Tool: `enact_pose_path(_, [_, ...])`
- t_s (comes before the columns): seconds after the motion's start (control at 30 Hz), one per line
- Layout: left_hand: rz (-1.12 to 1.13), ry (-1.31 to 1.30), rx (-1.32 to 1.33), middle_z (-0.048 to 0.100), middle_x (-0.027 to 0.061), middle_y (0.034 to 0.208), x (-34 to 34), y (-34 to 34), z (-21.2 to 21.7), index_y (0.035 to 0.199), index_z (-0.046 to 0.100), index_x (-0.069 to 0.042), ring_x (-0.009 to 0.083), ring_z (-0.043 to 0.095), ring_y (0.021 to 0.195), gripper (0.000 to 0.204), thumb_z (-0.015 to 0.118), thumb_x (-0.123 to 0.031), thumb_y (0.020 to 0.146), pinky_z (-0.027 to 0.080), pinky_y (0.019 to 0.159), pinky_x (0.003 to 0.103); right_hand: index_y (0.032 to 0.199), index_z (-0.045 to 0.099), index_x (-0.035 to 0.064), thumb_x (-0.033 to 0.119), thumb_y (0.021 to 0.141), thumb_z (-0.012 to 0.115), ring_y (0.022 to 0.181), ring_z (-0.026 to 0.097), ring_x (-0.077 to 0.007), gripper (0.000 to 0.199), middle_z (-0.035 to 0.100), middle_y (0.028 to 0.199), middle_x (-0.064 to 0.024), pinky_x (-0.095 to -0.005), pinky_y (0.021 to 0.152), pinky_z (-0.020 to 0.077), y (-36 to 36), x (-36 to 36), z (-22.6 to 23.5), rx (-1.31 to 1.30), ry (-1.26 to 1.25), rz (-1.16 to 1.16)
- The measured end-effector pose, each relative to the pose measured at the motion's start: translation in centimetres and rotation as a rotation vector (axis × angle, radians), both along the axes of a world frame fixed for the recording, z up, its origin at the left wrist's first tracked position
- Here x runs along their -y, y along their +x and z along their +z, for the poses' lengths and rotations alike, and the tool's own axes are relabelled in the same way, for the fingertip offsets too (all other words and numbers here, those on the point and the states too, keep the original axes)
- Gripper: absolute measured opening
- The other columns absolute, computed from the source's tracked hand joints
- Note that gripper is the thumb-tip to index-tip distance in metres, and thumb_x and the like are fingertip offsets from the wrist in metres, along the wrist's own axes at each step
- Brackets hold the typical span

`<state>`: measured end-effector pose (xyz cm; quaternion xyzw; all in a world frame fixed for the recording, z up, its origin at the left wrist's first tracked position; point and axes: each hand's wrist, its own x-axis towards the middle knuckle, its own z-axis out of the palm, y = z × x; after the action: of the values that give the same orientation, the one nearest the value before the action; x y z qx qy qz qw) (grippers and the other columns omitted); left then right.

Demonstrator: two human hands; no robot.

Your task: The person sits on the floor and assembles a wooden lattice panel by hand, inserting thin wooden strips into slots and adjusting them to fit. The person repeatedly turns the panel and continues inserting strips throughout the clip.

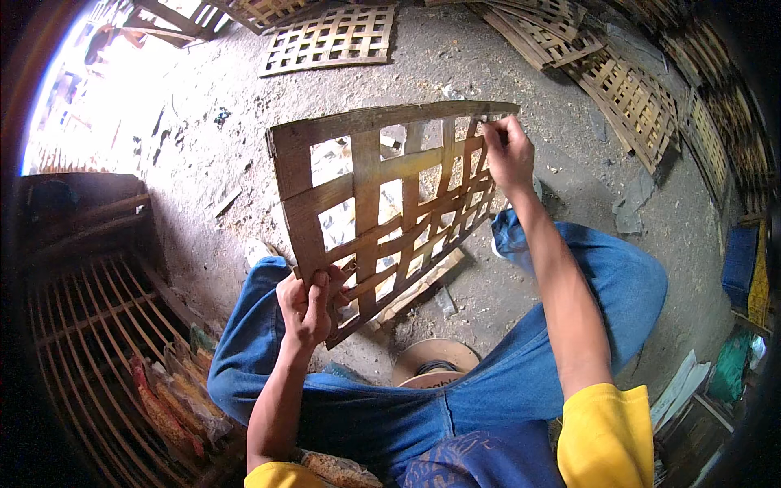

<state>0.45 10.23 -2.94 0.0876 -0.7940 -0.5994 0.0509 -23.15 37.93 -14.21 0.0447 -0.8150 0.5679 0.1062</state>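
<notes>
A woven lattice panel of flat bamboo strips (370, 191) is held up on edge above my knees, tilted away from me. My left hand (307, 302) grips its near lower corner, thumb and fingers closed round a strip. My right hand (508, 154) pinches the far upper end, where the top strip meets the thin slats. Both forearms come up from the lower edge, with yellow sleeves at the elbows. My legs in blue jeans (602, 285) spread to either side below the panel.
Finished lattice panels lie on the dirt floor at the back (329, 37) and stacked along the right (630, 98). A curved bamboo frame (89, 325) stands at my left. A round wooden stool (431, 362) sits between my legs. A blue crate (739, 260) is far right.
</notes>
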Motion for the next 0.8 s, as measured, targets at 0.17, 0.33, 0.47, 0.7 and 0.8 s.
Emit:
enact_pose_path(0.17, [0.010,-0.066,0.060,0.066,0.0103,0.076,0.3,0.0,0.3,0.090,0.063,0.006,0.0172,0.067,0.060,0.041,0.049,-0.030,0.100,0.053,0.054,0.028,0.087,0.059,0.0044,0.034,0.091,0.064,0.063,0.055,-0.0077,0.030,0.060,0.067,-0.0030,-0.0292,0.057,0.0454,0.8,1.3,2.6,0.058,-0.039,0.107])
enact_pose_path(0.33, [0.011,-0.055,0.015,0.065,0.0094,0.073,0.3,0.2,-0.1,0.089,0.063,0.006,0.0163,0.066,0.059,0.041,0.048,-0.030,0.101,0.052,0.053,0.028,0.087,0.060,0.0041,0.027,0.090,0.066,0.061,0.058,-0.0088,0.024,0.063,0.069,-0.0044,-0.0281,0.055,0.0458,1.7,3.5,4.9,0.000,-0.031,0.220])
enact_pose_path(0.47, [0.015,-0.030,0.013,0.065,0.0098,0.074,0.3,0.4,0.0,0.088,0.064,0.006,0.0164,0.066,0.058,0.039,0.048,-0.028,0.101,0.052,0.053,0.027,0.087,0.059,0.0044,0.026,0.090,0.065,0.061,0.060,-0.0119,0.023,0.064,0.070,-0.0072,-0.0298,0.055,0.0471,1.7,3.6,5.3,0.059,0.081,0.198])
enact_pose_path(0.7, [-0.021,-0.089,-0.039,0.065,0.0100,0.074,0.1,0.0,0.3,0.088,0.064,0.006,0.0160,0.065,0.057,0.037,0.049,-0.025,0.100,0.052,0.052,0.027,0.083,0.056,0.0049,0.023,0.092,0.066,0.056,0.046,-0.0053,0.022,0.053,0.060,0.0004,-0.0257,0.052,0.0393,0.0,1.1,1.0,-0.050,0.041,0.029])
enact_pose_path(0.8, [0.018,-0.079,0.012,0.065,0.0096,0.073,0.3,0.1,0.4,0.088,0.064,0.006,0.0158,0.065,0.057,0.037,0.050,-0.026,0.100,0.052,0.052,0.027,0.083,0.056,0.0052,0.020,0.092,0.065,0.056,0.046,-0.0054,0.020,0.051,0.059,0.0006,-0.0254,0.052,0.0392,0.8,2.2,3.5,0.042,0.083,0.080])
